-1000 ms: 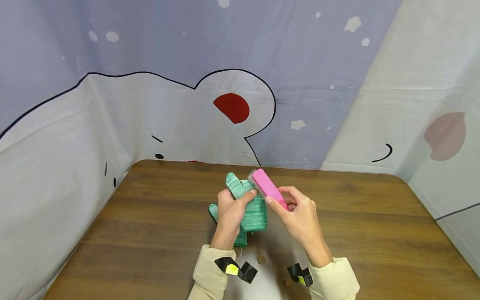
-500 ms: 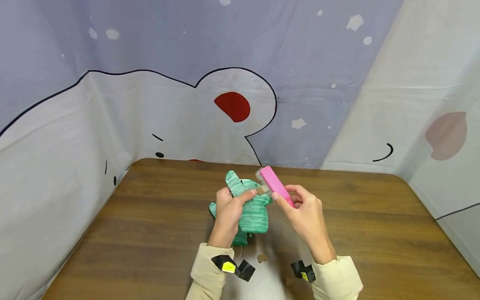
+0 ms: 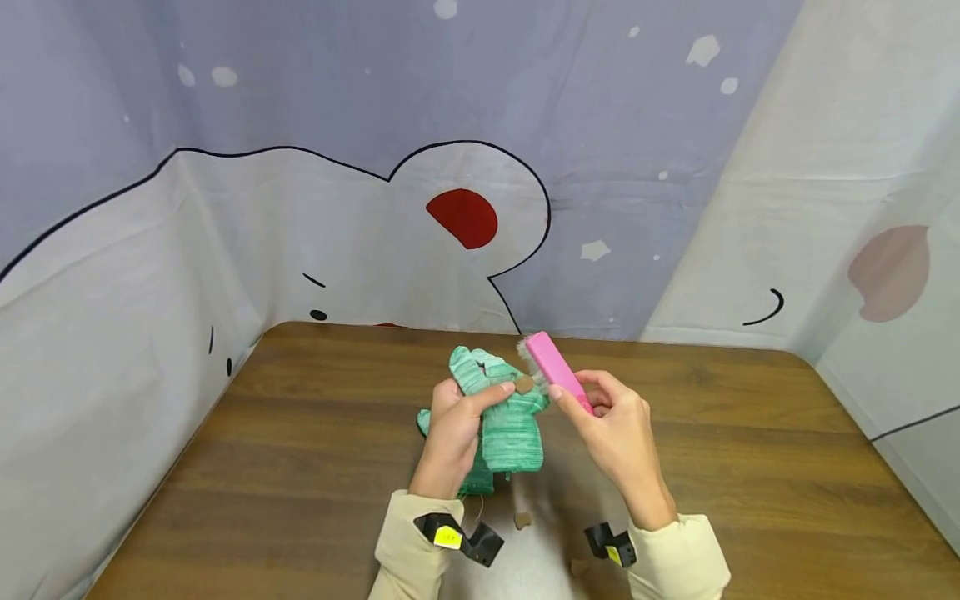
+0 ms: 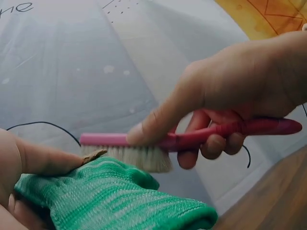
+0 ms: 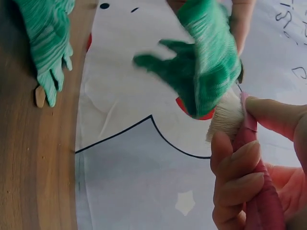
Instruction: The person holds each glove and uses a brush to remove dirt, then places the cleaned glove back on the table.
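In the head view my left hand [image 3: 450,429] grips a green knitted glove [image 3: 513,442], its thumb lying across the top. A small flat brown piece [image 3: 524,383] sits on the glove right at the thumb tip. My right hand [image 3: 618,429] holds a pink brush [image 3: 557,368] by its handle, thumb pressed along the brush back. In the left wrist view the pale bristles [image 4: 144,157] meet the glove's upper side next to the brown piece. The right wrist view shows the glove's fingers dangling below the left hand.
A second green glove [image 5: 50,43] lies on the wooden table [image 3: 300,467], partly hidden by the left hand in the head view. Beside its fingertips is a brown piece [image 5: 40,96]. Another brown bit [image 3: 522,520] rests nearer the front. A printed cloth [image 3: 360,233] hangs behind.
The brush has shifted right across the glove, and the brown piece by the left thumb has come into sight. The left hand keeps its grip on the glove.
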